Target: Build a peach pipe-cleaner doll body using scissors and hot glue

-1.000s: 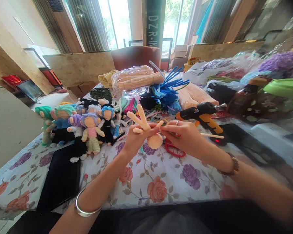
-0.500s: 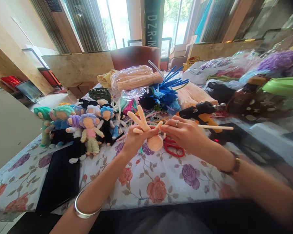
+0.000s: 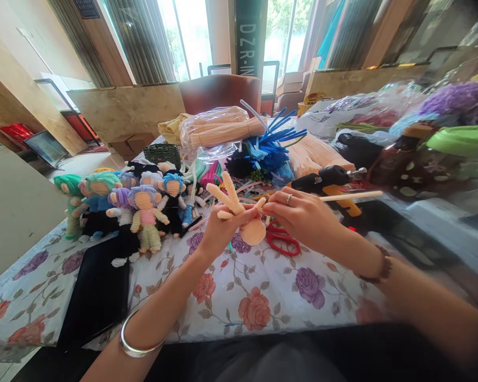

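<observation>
Dolls (image 3: 147, 207), right hand (image 3: 302, 213) overlapping scissors (image 3: 282, 235), jar (image 3: 420, 172) perhaps

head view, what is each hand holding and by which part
Left hand pinches the peach fuzzy piece just above its round ball. Right hand holds a pale stem away from its jutting end; exact grip is hidden.

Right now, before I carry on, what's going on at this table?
A person's left hand grips a peach fuzzy figure, its round end hanging down and two long prongs pointing up. The right hand pinches close beside it, with a pale strip sticking out past the knuckles. Red-handled scissors lie just below, a glue gun beyond, and dressed dolls sit leftward.
</observation>
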`<state>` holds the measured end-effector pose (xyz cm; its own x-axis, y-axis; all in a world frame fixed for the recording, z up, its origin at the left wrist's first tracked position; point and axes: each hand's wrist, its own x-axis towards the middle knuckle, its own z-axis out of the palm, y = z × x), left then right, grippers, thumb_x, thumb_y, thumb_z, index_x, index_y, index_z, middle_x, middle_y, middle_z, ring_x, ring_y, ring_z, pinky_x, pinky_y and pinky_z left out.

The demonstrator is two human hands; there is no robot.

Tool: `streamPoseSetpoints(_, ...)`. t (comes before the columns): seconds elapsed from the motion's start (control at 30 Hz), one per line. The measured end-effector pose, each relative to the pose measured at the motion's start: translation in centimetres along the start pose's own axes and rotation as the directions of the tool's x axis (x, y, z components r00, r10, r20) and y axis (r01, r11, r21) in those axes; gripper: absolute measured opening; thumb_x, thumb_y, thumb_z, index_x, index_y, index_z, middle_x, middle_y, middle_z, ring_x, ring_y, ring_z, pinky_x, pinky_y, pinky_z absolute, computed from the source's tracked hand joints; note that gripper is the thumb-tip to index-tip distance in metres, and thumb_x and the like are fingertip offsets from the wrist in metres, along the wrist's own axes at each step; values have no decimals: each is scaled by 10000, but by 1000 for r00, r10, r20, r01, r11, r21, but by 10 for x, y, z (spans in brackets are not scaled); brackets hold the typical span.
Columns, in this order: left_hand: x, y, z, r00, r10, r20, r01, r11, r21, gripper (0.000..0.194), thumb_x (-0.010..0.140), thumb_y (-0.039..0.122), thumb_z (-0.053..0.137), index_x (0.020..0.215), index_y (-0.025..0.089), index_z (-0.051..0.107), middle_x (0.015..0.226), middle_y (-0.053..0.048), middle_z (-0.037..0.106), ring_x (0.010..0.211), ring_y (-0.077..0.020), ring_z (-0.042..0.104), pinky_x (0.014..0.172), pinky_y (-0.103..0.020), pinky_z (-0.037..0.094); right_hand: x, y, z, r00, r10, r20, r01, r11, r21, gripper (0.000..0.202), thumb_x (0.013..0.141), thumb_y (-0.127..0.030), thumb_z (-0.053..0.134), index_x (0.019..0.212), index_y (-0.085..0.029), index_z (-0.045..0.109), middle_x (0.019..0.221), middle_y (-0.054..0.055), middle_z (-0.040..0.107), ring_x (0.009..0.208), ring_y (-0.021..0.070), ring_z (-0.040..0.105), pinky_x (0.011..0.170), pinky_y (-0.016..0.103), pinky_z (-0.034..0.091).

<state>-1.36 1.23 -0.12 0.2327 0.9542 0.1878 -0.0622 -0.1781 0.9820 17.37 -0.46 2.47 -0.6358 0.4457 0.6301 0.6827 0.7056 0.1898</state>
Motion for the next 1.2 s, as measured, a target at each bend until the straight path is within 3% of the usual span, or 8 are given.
streamPoseSetpoints(0.23, -3, 4, 2, 996, -75, 49, 71, 994, 78, 203, 621, 342, 765, 681, 149, 745, 667, -39, 707, 619, -136, 607, 594, -242, 461, 0, 2, -3, 999, -36, -19, 37, 999, 26, 211, 894, -121, 482, 821, -179, 671, 849, 53, 683, 800, 161, 588, 722, 302, 465)
streamPoseSetpoints(0.4, -5, 6, 1, 989, -94, 116, 82, 991, 106, 193, 591, 324, 784, 683, 159, 746, 661, -39, 709, 609, -143, 617, 587, -250, 469, 1, 6, -2, 985, 153, -83, -120, 943, 311, 198, 863, -166, 552, 729, -216, 689, 792, 14, 696, 763, 137, 604, 723, 269, 484)
streamPoseSetpoints(0.53, -8, 8, 1, 981, -102, 162, 87, 991, 101, 164, 594, 296, 783, 684, 165, 744, 666, -36, 706, 619, -143, 622, 587, -253, 470, 4, 6, -8, 923, 377, 82, -358, 757, 547, 136, 781, -174, 625, 674, -210, 702, 715, -2, 694, 678, 132, 627, 650, 253, 502)
streamPoseSetpoints(0.63, -8, 8, 2, 984, -101, 146, 91, 993, 74, 175, 595, 308, 784, 694, 170, 744, 668, -33, 704, 624, -145, 621, 586, -256, 471, 5, 8, -9, 861, 459, 218, -479, 592, 648, 108, 758, -222, 627, 689, -205, 708, 716, 6, 703, 662, 147, 647, 626, 261, 516)
streamPoseSetpoints(0.73, -7, 6, 3, 993, -56, 107, 51, 997, 51, 195, 614, 333, 776, 732, 180, 750, 708, -29, 712, 656, -145, 626, 627, -262, 485, 3, 10, -4, 810, 515, 280, -542, 477, 692, 105, 742, -262, 636, 730, -190, 712, 708, 16, 707, 632, 150, 645, 582, 254, 507)
streamPoseSetpoints(0.97, -7, 4, 4, 999, -19, 37, 17, 998, 58, 178, 630, 328, 770, 750, 197, 753, 738, -18, 720, 680, -140, 627, 634, -251, 489, 3, 10, 2, 741, 363, 565, -654, 202, 729, 259, 776, -394, 617, 744, -147, 689, 509, -23, 583, 388, 52, 432, 351, 178, 289)
streamPoseSetpoints(1.1, -7, 6, 5, 1000, 8, -23, -6, 996, 84, 159, 629, 313, 768, 722, 184, 752, 719, -22, 717, 645, -138, 616, 611, -252, 486, 4, 7, 0, 688, 361, 630, -711, 162, 684, 332, 796, -445, 590, 729, -133, 679, 502, -26, 553, 373, 40, 386, 338, 181, 251)
streamPoseSetpoints(1.2, -5, 6, 5, 998, 20, -56, -15, 997, 80, 166, 636, 317, 765, 730, 181, 755, 704, -21, 714, 635, -134, 611, 614, -251, 488, 3, 4, 2, 693, 402, 598, -711, 245, 659, 366, 814, -466, 558, 816, -132, 709, 503, -22, 547, 381, 50, 374, 358, 201, 250)
